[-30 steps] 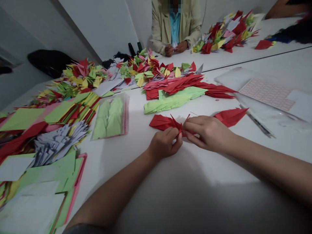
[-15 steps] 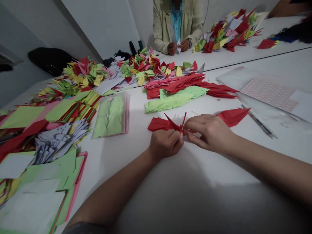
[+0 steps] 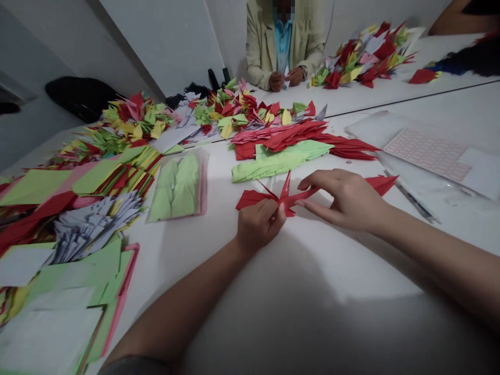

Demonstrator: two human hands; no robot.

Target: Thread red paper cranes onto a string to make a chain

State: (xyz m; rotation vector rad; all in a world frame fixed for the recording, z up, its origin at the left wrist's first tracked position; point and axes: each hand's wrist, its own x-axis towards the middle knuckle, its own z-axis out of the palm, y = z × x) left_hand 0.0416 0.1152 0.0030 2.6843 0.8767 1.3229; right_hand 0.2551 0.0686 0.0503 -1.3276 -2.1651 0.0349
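Observation:
My left hand [image 3: 260,226] pinches a red folded paper crane [image 3: 269,200] at its middle, and the crane's pointed parts stick up above my fingers. One long red point of the crane runs right, between the forefinger and thumb of my right hand [image 3: 344,200]. A second red paper crane [image 3: 380,183] lies on the white table [image 3: 312,260], partly behind my right hand.
Stacks of red [image 3: 289,135] and green folded paper [image 3: 277,164] lie just ahead, with colourful paper cranes [image 3: 242,114] beyond. To the left are cut paper sheets [image 3: 94,177] and a bagged green stack [image 3: 175,187]. On the right are a pink grid sheet [image 3: 427,154] and a pen [image 3: 414,205]. A person in a beige jacket [image 3: 285,47] folds paper opposite.
My right hand has moved right and its fingers have spread, drawing out a long red point of the crane. The crane's upper points now stand more upright.

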